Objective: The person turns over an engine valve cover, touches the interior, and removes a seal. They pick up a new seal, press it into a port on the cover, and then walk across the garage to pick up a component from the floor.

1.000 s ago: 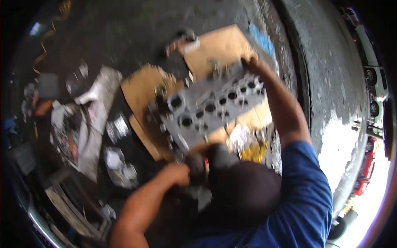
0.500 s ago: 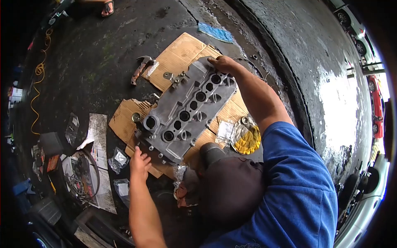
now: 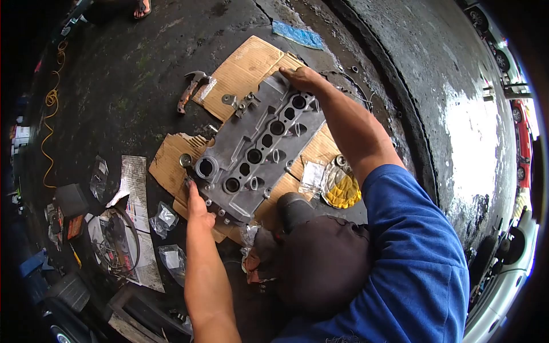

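Gray metal eng. cover (image 3: 234,141) w/ row of dark holes facing up, lying diag. over brown cardbd. (image 3: 243,63)

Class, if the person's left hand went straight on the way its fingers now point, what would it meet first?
Probably the small round metal part just beyond the left hand's fingertips, though depth is unclear, so it might pass over it.
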{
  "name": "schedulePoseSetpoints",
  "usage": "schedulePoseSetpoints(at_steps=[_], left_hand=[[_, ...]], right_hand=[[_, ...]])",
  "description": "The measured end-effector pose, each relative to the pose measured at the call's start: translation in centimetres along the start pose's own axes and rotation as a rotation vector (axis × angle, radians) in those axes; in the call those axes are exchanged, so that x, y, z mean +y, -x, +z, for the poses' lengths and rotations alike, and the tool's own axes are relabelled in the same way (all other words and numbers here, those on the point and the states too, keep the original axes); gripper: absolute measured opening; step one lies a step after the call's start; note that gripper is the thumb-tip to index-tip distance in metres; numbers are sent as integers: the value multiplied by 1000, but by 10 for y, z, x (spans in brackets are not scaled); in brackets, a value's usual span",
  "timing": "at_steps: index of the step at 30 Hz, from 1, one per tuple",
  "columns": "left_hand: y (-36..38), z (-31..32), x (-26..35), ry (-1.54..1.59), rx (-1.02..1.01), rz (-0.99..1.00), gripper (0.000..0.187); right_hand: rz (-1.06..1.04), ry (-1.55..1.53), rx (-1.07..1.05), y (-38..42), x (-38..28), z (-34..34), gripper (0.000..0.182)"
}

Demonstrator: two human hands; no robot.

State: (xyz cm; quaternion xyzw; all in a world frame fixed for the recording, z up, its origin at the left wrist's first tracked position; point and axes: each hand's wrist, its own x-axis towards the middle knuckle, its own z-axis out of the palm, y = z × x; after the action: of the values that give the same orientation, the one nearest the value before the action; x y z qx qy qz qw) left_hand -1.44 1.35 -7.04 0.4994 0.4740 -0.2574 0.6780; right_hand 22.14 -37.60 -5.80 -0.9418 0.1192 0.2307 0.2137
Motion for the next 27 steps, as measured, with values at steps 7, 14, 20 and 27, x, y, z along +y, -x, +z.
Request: schedulePoseSetpoints(at_steps=[7, 14, 20, 27], left_hand=[[-21, -8, -10, 152, -103, 105, 91], [45, 17, 8, 356, -74, 349, 99], [109, 17, 38, 517, 200, 696, 88], [113, -16, 44, 843, 220, 1135, 93]], right_hand=[[44, -14, 48, 25, -12, -10, 96], [-26, -89, 214, 76, -17, -55, 92], [-368, -1026, 298, 111, 15, -55, 77], [-320, -1939, -92, 126, 46, 11, 79]])
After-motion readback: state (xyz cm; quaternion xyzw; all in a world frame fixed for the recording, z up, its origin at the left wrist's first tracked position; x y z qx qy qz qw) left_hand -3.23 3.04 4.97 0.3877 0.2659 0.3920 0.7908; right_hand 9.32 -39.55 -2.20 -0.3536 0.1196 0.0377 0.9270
